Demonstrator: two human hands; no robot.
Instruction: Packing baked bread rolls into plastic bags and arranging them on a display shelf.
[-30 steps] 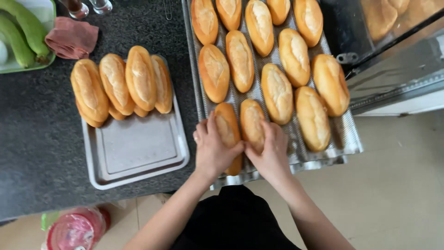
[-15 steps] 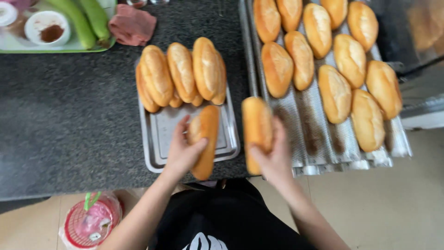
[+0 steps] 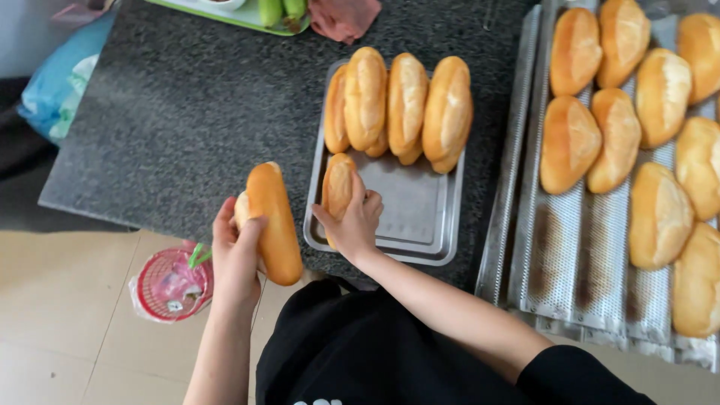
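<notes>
My left hand (image 3: 234,251) holds a golden bread roll (image 3: 271,221) upright over the near edge of the dark stone counter (image 3: 187,127), left of a small steel tray (image 3: 416,225). My right hand (image 3: 352,225) grips a second roll (image 3: 337,187) and rests it on the left side of that tray. Several more rolls (image 3: 405,101) lie stacked at the tray's far end.
A long perforated baking tray (image 3: 555,262) at the right carries several rolls (image 3: 615,135). A green tray with cucumbers (image 3: 281,11) and a pink cloth (image 3: 345,16) sit at the counter's far edge. A red cup in a plastic bag (image 3: 171,285) stands on the floor.
Both hands lifted a roll each off the perforated tray and carried them left. The right hand's roll now rests on the small tray; the left hand's roll is beside it.
</notes>
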